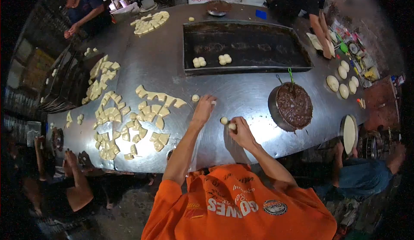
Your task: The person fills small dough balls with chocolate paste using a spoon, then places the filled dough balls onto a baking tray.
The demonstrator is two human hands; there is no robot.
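My left hand (pixel 204 109) is curled on the steel table, its fingers closed around a small piece of dough that barely shows at the fingertips. Just left of it sits a round dough ball (pixel 195 98). Further right, my right hand (pixel 242 132) has its fingers bent over a dough ball (pixel 232 126). A second ball (pixel 224 120) rests against that one, outside the fingers. Cut pale dough pieces (pixel 151 94) lie spread over the table to the left of my hands.
A dark tray (pixel 248 70) beyond my hands holds two clusters of dough balls (pixel 199 62). Right of me stands a pan of brown filling (pixel 294 106) with a green-handled tool. Larger dough rounds (pixel 332 83) lie at the far right. Other people work around the steel table (pixel 241 95).
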